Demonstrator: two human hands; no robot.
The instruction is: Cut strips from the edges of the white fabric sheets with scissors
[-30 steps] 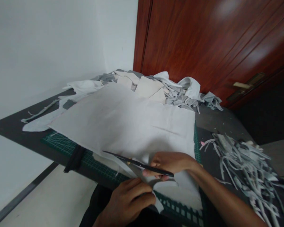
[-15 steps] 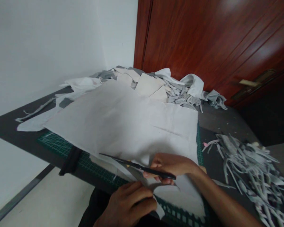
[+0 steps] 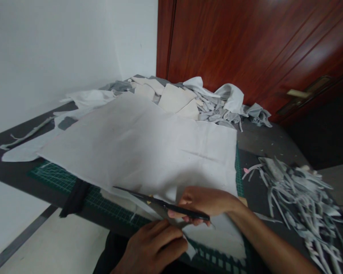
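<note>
A large sheet of white fabric point(image 3: 148, 144) lies spread over the table. My right hand point(image 3: 202, 201) is closed round the black handles of long scissors point(image 3: 160, 203). Their blades point left along the sheet's near edge, with a brass-coloured pivot between blades and handles; the lower blade is hard to see. Close below, my left hand point(image 3: 157, 245) has its fingers curled on a narrow strip of white fabric point(image 3: 190, 249), whose end sticks out past the fingertips. The cut-away near edge curves beneath my right hand.
A green cutting mat point(image 3: 57, 177) shows under the sheet on the dark table point(image 3: 5, 163). Fabric pieces point(image 3: 174, 99) are heaped at the back, before a red-brown door point(image 3: 246, 45). Several grey strips point(image 3: 300, 201) pile up at right. A black object point(image 3: 76, 198) overhangs the near edge.
The whole view has shifted slightly, with the table and sheet appearing a little further left. Both hands keep nearly the same places, the scissors still at the near edge.
</note>
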